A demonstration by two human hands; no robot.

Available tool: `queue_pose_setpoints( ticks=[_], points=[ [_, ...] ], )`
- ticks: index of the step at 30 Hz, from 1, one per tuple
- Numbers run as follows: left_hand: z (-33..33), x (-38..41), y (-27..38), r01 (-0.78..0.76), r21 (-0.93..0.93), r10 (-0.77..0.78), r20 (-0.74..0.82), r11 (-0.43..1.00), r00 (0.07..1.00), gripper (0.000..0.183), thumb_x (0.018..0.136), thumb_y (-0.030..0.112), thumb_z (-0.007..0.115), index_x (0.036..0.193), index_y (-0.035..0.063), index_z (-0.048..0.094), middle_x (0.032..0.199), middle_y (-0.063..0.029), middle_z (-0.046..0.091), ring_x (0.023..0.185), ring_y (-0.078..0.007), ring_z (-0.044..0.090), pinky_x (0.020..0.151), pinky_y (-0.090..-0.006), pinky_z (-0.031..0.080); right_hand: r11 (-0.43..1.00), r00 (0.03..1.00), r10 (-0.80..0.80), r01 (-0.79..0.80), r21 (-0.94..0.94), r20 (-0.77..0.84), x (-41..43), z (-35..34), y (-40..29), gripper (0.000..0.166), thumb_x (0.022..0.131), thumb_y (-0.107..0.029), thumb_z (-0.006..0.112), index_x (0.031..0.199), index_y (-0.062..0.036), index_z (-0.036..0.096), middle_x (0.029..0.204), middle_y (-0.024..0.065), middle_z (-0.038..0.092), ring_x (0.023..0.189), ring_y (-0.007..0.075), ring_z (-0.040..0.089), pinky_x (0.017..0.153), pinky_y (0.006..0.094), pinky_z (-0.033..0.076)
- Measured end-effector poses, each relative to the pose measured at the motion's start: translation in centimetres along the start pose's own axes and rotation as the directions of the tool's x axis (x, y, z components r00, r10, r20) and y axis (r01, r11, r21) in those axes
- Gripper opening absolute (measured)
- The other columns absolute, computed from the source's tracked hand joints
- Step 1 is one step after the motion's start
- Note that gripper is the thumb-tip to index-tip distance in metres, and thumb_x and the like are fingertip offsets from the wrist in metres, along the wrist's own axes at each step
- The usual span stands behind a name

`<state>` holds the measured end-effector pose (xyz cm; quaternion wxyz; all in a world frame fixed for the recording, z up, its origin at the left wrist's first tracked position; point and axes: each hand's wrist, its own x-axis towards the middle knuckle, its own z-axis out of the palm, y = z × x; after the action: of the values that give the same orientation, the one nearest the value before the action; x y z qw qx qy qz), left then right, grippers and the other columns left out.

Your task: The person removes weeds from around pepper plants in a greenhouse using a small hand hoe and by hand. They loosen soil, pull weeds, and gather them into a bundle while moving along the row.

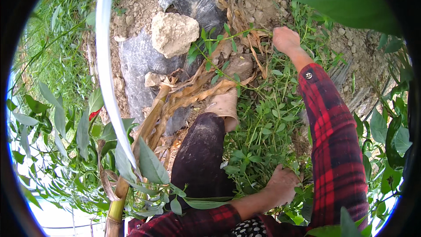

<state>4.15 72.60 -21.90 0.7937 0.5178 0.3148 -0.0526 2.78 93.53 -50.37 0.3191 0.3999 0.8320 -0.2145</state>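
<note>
Closed in a fist, my right hand (286, 41) is at the upper right, at the end of a long leafy weed stem (243, 33) that trails left over dry leaves. My left hand (283, 184) reaches low into a dense patch of green weeds (263, 138); its fingers are partly hidden by leaves, so its grip is unclear. Both arms wear red and black plaid sleeves. Between the hands and the dry stalks are my dark, dusty trouser leg (200, 154) and a beige boot (225, 105).
A large pale clod (174, 34) lies on black plastic mulch film (138, 62). A thick dry stalk (149, 117) with withered leaves slants at left. Pepper plants (82, 131) flank both sides. A blurred white curved strip (105, 52) crosses the left, and a big leaf (352, 1) hangs close at upper right.
</note>
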Motion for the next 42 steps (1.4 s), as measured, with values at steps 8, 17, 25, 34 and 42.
queue_pose_setpoints(
  ticks=[8,17,25,34,42],
  points=[
    [2.8,0.7,1.0,-0.057,0.165,0.083,-0.155,0.985,0.984,0.047,0.069,0.021,0.056,0.115,0.0079,0.052,0.092,-0.0013,0.059,0.096,-0.0189,0.052,0.087,-0.0413,0.031,0.999,0.999,0.030,-0.030,-0.031,0.015,-12.0,-0.5,2.3,0.012,0.073,-0.009,0.049,0.079,-0.0036,0.057,0.078,0.0155,0.062,0.078,0.0322,0.060,0.070,0.0430,0.047],
    [4.2,1.0,1.0,-0.069,0.147,0.076,-0.047,0.987,0.996,0.037,0.075,0.016,0.053,0.111,0.0093,0.053,0.091,-0.0032,0.060,0.091,-0.0183,0.055,0.079,-0.0388,0.034,0.892,0.955,-0.048,0.173,-0.418,0.293,-27.1,0.4,11.3,0.023,0.070,-0.016,0.055,0.090,-0.0054,0.054,0.075,0.0076,0.061,0.076,0.0250,0.059,0.077,0.0360,0.040],
    [4.8,0.8,0.0,-0.097,0.105,0.098,-0.008,0.990,0.995,0.043,0.072,0.012,0.055,0.114,0.0076,0.049,0.085,-0.0078,0.060,0.087,-0.0193,0.055,0.078,-0.0374,0.033,0.961,0.678,0.062,0.156,-0.226,0.732,-35.3,7.6,9.2,0.025,0.072,-0.013,0.054,0.096,-0.0069,0.058,0.069,0.0082,0.061,0.069,0.0260,0.061,0.058,0.0394,0.049],
    [2.8,1.0,-0.3,-0.111,0.095,0.116,-0.049,0.989,0.992,0.047,0.064,0.021,0.059,0.110,0.0102,0.054,0.088,-0.0074,0.060,0.091,-0.0196,0.055,0.079,-0.0386,0.033,0.819,0.922,-0.361,0.384,-0.426,0.138,-14.1,0.6,3.8,0.023,0.073,-0.009,0.053,0.096,-0.0104,0.054,0.099,0.0106,0.053,0.091,0.0243,0.056,0.070,0.0351,0.049],
    [2.1,0.4,-1.8,-0.120,0.010,0.120,-0.203,0.993,0.972,0.064,0.066,0.019,0.059,0.126,0.0043,0.041,0.089,-0.0055,0.059,0.094,-0.0217,0.055,0.087,-0.0430,0.032,0.975,0.948,-0.219,0.219,-0.026,-0.231,-1.9,-3.0,-1.4,0.044,0.065,-0.004,0.058,0.109,-0.0031,0.050,0.119,0.0188,0.044,0.110,0.0343,0.044,0.095,0.0425,0.035]
  ],
)
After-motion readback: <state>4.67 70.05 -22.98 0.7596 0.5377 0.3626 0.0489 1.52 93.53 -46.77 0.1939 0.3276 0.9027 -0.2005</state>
